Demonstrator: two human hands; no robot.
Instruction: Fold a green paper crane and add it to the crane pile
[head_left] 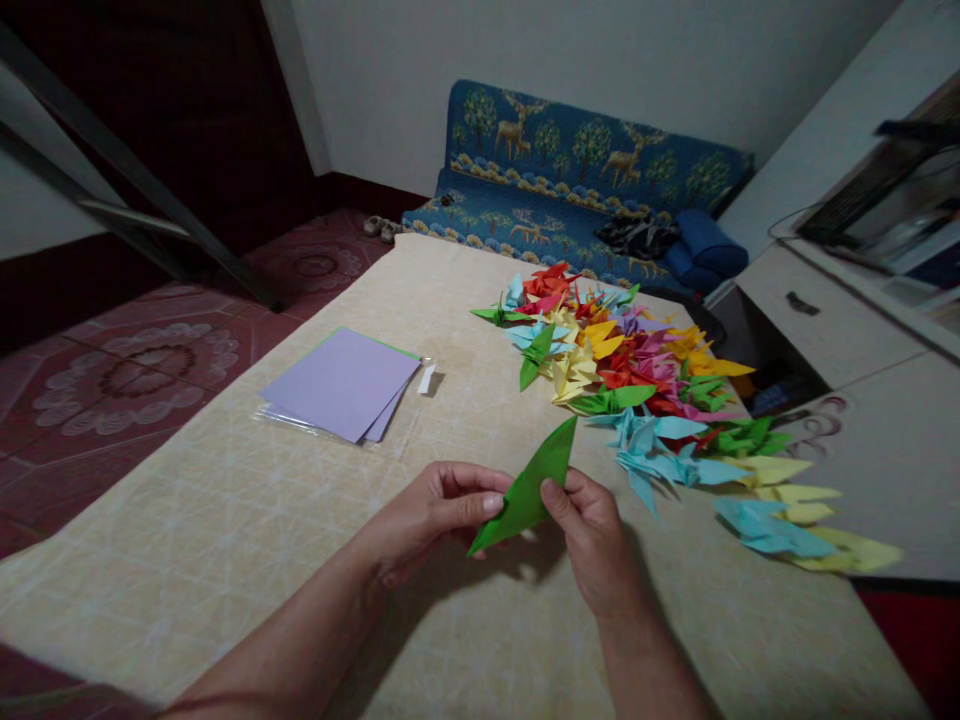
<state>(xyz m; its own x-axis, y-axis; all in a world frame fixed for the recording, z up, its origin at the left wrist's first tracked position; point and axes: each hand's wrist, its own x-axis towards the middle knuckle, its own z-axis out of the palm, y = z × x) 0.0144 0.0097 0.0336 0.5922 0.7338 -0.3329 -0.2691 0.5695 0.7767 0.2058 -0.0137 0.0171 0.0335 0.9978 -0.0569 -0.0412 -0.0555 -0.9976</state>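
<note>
A piece of green origami paper, folded into a pointed shape, is held tilted above the table between both my hands. My left hand pinches its lower left edge, thumb on top and the other fingers partly hidden behind. On its right side, my right hand grips it with the thumb pressed on the front face. Several folded paper cranes in many colours lie heaped just beyond my right hand. To the far left of my hands rests a stack of purple paper sheets, with a green edge showing beneath.
A cream patterned cloth covers the table. Under the purple sheets lies a clear plastic wrapper with a white tab. A blue sofa stands beyond the table, a white cabinet at the right, and a metal ladder-like frame at the left.
</note>
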